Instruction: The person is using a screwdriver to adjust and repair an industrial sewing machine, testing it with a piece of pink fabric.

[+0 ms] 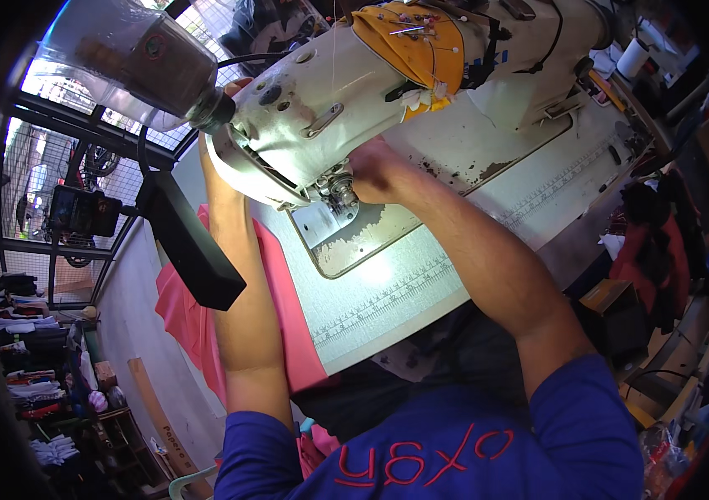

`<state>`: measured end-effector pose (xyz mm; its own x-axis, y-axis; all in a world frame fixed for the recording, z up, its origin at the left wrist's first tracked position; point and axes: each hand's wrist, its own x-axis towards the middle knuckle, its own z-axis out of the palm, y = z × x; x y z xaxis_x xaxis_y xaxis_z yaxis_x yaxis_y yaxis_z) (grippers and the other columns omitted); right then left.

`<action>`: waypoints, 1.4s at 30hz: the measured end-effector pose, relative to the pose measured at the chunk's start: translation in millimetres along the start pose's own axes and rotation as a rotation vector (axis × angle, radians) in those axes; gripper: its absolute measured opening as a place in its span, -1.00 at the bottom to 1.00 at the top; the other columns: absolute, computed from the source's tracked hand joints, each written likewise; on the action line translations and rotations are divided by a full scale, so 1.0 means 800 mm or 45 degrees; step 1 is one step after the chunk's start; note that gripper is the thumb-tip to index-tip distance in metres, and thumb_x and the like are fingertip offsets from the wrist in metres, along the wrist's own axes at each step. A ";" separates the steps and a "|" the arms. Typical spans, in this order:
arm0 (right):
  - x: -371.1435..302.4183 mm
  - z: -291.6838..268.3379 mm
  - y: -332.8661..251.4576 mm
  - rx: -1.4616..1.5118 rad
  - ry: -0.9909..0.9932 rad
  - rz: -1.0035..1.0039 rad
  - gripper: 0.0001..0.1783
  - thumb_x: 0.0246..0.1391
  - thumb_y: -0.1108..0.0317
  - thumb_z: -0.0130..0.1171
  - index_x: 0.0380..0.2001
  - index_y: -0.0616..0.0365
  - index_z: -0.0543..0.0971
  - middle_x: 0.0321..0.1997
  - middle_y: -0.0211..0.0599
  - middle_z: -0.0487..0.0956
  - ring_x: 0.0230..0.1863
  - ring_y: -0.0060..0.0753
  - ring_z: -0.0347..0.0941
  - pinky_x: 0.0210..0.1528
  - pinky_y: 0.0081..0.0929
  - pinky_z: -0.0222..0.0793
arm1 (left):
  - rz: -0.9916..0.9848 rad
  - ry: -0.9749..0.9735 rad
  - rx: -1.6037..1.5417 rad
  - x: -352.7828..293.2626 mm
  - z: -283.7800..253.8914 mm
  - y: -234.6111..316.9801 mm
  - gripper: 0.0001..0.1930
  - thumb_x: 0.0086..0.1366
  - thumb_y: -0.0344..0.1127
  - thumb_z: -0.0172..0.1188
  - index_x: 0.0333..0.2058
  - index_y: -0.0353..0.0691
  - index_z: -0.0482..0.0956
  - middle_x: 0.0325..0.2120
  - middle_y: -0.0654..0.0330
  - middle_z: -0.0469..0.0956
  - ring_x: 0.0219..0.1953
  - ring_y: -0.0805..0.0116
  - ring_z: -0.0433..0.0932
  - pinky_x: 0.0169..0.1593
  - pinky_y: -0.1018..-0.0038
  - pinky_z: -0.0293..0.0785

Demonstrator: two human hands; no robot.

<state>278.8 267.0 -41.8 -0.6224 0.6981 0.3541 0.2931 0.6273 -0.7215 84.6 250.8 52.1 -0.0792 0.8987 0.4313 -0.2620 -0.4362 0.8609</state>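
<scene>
A white sewing machine (pixel 288 125) stands over the table, its needle and presser foot area (pixel 339 193) lit from below. My right hand (pixel 378 171) is curled in close beside the needle area, under the machine's arm; its fingertips are hidden. My left arm reaches up past the machine's left end, and only a bit of my left hand (pixel 239 86) shows behind the head. What its fingers do is hidden. Pink cloth (pixel 275 292) lies under my left forearm and hangs over the table's left edge.
An orange pincushion band (pixel 409 46) with several pins wraps the machine's arm. A black lamp-like bar (pixel 192 246) and a clear plastic-covered object (pixel 134 62) hang at the left. Ruler markings (pixel 384 292) run along the table. Folded clothes (pixel 34 358) are stacked far left.
</scene>
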 end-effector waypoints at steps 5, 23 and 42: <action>-0.007 -0.033 -0.039 -0.010 -0.226 0.093 -0.85 -0.12 0.34 0.05 -0.43 0.00 0.58 -0.43 -0.25 0.59 -0.18 -0.20 0.50 0.03 -0.26 0.08 | 0.018 0.079 0.118 0.003 -0.005 0.002 -0.61 0.28 -0.18 0.13 -0.01 -0.29 0.45 -0.03 -0.01 0.47 -0.06 0.24 0.51 0.00 0.36 0.49; -0.009 -0.042 -0.036 -0.002 -0.268 0.096 -0.88 -0.09 0.29 0.10 -0.46 -0.11 0.62 -0.39 -0.37 0.61 -0.18 -0.29 0.49 0.06 -0.28 0.03 | 0.117 -0.067 0.418 -0.017 0.030 0.019 -0.49 0.31 -0.13 0.07 0.10 -0.38 0.34 -0.10 0.08 0.51 -0.08 0.35 0.51 0.01 0.44 0.46; -0.001 -0.028 -0.037 0.033 -0.243 0.088 -0.87 -0.08 0.28 0.10 -0.46 -0.10 0.63 -0.43 -0.38 0.61 -0.23 -0.32 0.50 0.10 -0.30 0.01 | 0.065 -0.032 0.098 0.012 -0.055 -0.006 -0.62 0.33 -0.22 0.06 0.00 -0.38 0.43 -0.07 0.02 0.49 -0.09 0.30 0.52 0.01 0.41 0.46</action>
<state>287.0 255.6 -7.5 -0.7281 0.6598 0.1858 0.3230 0.5693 -0.7561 42.4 263.5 40.0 -0.0665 0.8743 0.4808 -0.1831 -0.4844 0.8555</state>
